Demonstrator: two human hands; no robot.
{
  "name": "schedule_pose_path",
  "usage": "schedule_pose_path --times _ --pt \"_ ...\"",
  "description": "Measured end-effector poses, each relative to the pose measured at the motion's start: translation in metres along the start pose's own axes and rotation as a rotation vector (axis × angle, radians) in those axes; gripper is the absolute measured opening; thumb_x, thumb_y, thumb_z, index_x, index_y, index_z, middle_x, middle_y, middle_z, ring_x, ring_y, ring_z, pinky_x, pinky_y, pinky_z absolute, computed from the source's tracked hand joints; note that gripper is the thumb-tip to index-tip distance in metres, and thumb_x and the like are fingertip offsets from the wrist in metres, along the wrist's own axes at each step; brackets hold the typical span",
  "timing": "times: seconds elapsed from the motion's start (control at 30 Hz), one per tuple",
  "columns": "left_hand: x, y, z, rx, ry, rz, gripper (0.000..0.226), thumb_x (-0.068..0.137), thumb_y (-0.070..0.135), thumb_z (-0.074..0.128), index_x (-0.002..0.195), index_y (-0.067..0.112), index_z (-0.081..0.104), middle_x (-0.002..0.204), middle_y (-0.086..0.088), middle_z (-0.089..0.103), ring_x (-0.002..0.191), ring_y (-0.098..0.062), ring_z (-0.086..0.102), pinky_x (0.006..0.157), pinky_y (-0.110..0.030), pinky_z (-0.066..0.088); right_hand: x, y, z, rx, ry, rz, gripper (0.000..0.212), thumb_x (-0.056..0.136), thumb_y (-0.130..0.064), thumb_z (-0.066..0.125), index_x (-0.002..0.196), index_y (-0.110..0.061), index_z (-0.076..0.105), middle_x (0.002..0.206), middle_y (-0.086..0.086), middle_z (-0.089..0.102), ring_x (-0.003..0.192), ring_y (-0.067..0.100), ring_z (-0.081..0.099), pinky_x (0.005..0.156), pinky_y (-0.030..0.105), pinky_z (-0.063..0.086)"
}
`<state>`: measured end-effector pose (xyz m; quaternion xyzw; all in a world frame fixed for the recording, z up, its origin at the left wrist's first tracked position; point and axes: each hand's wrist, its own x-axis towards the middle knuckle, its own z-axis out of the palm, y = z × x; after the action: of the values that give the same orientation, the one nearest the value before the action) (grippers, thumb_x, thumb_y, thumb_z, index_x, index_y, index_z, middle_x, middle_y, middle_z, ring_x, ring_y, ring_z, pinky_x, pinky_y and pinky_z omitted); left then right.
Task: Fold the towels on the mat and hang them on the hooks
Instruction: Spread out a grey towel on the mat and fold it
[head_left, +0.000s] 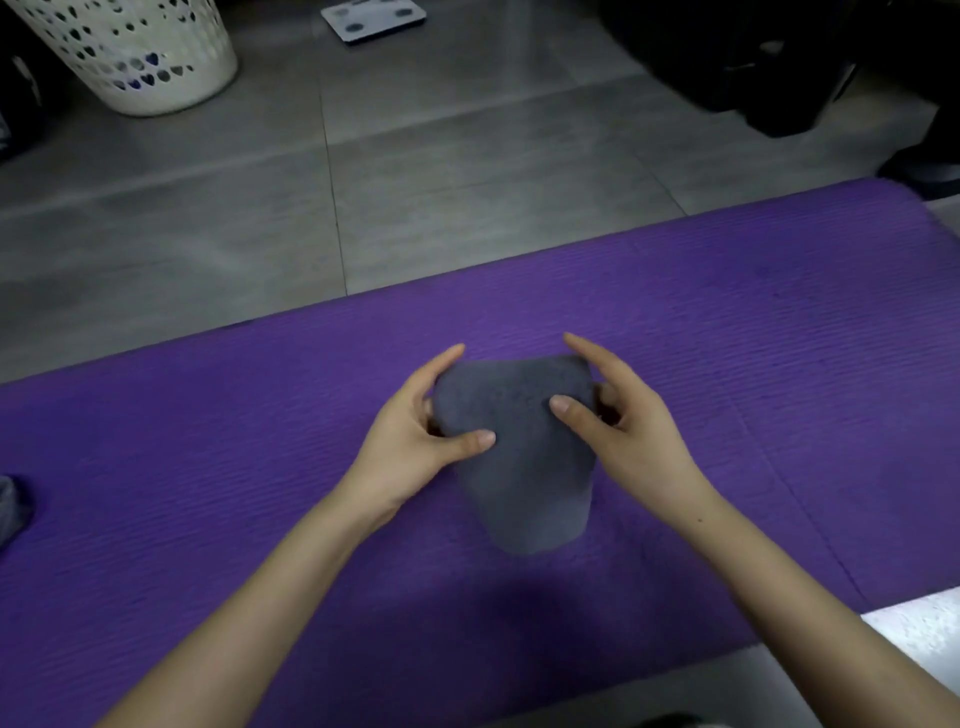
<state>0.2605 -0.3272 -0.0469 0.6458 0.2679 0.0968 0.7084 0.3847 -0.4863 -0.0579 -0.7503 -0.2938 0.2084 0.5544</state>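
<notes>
Head camera: left hand and right hand pinch a folded grey towel, thumbs on top, over the purple mat; white perforated plastic basket, contents unclear.

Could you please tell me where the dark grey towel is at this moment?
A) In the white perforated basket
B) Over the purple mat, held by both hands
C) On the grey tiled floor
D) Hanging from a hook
B: the small dark grey terry towel is over the ribbed purple foam mat, with the left hand and the right hand each pinching its far end, thumbs on top.
</notes>
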Motion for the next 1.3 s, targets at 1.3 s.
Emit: schedule_pose_path --times 1.3 --pt "-0.155 0.398 -0.017 0.454 0.186 -0.537 0.018 0.09 0.008 0.055 0.082 0.023 0.06 0.087 -0.007 0.067 0.08 -0.018 0.065 0.083 -0.04 0.05 -0.021 -0.409 -0.161 -0.503 0.001 0.77 0.032 0.083 -0.023 0.065 0.114 -0.013 0.061 0.1 0.015 0.068 0.098 0.038 0.059 0.066 0.031 0.034"
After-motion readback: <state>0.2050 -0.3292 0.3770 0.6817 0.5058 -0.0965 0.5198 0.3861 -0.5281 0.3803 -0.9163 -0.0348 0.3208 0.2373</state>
